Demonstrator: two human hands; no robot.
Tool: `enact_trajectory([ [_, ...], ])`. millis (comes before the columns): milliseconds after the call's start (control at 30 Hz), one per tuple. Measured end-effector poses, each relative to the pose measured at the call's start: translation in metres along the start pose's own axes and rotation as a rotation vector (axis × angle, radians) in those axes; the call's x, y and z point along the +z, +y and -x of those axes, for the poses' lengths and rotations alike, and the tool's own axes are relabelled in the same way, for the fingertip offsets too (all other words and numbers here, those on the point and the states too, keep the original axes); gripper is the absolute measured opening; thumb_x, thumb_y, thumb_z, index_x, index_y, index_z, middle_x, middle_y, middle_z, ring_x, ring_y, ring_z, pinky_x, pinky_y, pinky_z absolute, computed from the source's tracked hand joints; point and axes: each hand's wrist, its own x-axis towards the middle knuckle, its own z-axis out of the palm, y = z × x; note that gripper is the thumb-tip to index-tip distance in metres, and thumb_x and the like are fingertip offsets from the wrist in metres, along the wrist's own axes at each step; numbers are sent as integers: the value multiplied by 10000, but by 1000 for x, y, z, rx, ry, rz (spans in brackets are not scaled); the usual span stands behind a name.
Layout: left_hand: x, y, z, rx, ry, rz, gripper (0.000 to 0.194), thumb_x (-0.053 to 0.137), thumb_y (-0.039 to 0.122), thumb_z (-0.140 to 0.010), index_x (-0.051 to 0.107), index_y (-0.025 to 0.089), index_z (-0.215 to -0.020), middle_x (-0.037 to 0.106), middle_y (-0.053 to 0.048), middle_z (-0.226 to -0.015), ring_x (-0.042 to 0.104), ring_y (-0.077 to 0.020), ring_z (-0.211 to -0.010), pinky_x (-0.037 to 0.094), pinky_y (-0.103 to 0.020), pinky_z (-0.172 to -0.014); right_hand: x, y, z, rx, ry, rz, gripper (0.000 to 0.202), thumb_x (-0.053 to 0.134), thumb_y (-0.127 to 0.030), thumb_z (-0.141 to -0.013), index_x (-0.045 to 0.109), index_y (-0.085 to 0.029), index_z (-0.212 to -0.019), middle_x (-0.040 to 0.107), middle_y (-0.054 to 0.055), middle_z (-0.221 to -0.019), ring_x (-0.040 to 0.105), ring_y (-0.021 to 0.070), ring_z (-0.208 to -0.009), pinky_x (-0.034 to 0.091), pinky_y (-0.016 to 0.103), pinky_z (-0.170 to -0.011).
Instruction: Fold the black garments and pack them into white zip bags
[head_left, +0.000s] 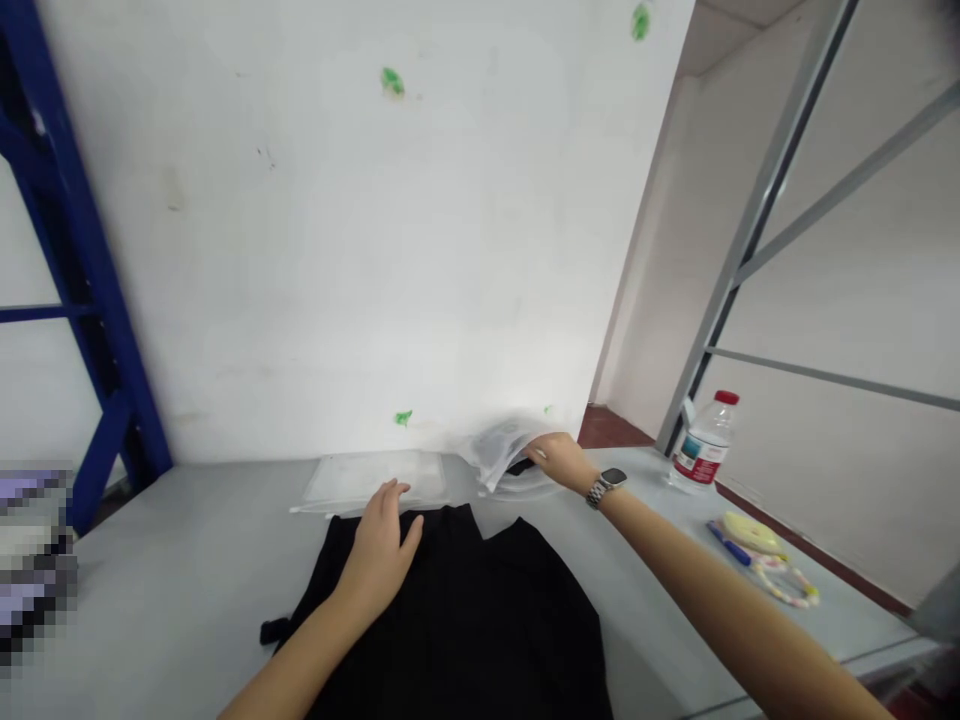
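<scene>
A black garment (480,620) lies spread on the grey table (187,580), its neckline toward the wall. Over its upper left part is my left hand (382,550), fingers apart and holding nothing. My right hand (555,458), with a watch on the wrist, pinches the edge of a clear plastic bag (499,450) near the wall. Something black shows inside that bag, beside my fingers. A flat stack of clear bags (375,478) lies just beyond my left hand.
On the right stand a water bottle (703,445) with a red cap, a yellow item (752,533), a blue pen (729,543) and a bead bracelet (787,583). A white panel (360,250) rises behind the table. Metal frames flank both sides. Something blurred is at far left.
</scene>
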Motion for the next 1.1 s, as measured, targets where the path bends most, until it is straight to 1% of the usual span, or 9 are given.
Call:
enact_trajectory([
  [100,1,-2,0,15,-10,3,392,419,367,-867,411,192,-1218,452,-137,-1295,391,-296,-1266,336,-510,-1031,0,1,-7,24,33,62,351,365,-342,-910,659,-152,-880,649,136,-990,552,280,-996,346,385,-923],
  [167,2,-3,-1,2,-22,5,402,414,375,-869,404,188,-1224,447,-135,-1296,392,-291,-1263,338,-498,-1031,4,3,-13,46,36,69,305,412,-329,-892,652,-140,-890,629,151,-1032,529,295,-1041,323,396,-945],
  [267,1,-3,-1,-12,-33,-8,411,406,379,-871,401,177,-1229,442,-143,-1302,383,-295,-1267,339,-497,-1029,17,6,-14,69,-1,56,248,634,-306,-755,640,-140,-939,599,150,-1119,484,322,-1115,300,402,-972],
  [400,0,-1,0,-31,-62,-24,425,395,380,-874,397,160,-1237,424,-158,-1321,347,-304,-1294,327,-499,-1038,32,8,-3,78,-41,44,517,790,-263,-555,611,-164,-1030,556,144,-1212,430,352,-1179,285,440,-993],
  [700,1,0,0,-25,-83,-35,416,406,360,-860,403,169,-1230,435,-149,-1310,360,-301,-1287,325,-499,-1042,13,22,-3,-95,-162,179,492,606,-426,-765,584,-124,-1152,611,169,-1145,529,324,-1079,366,435,-939],
  [800,0,2,0,-40,-114,-59,430,388,350,-859,396,143,-1237,439,-160,-1305,370,-297,-1277,321,-494,-1045,14,29,-3,-157,-221,258,607,666,-458,-694,555,-130,-1192,617,162,-1145,561,314,-1036,430,396,-877],
  [900,-1,4,0,-56,-141,-65,456,383,355,-855,397,126,-1249,439,-166,-1310,369,-292,-1279,322,-475,-1047,22,33,-1,-207,-231,360,710,744,-354,-602,513,-113,-1228,591,181,-1174,560,334,-1034,447,409,-862],
  [1033,-2,5,0,-62,-155,-73,477,375,361,-853,397,114,-1261,432,-170,-1320,363,-287,-1285,316,-456,-1054,35,35,-1,-241,-172,493,521,621,-183,-728,501,-138,-1233,588,162,-1155,559,302,-1045,443,424,-885],
  [1100,-2,7,1,-59,-158,-78,474,371,362,-853,401,121,-1260,439,-164,-1317,376,-281,-1279,321,-448,-1051,42,35,-3,-236,-130,552,410,552,-167,-815,502,-147,-1222,584,141,-1150,565,263,-1038,454,419,-882],
])
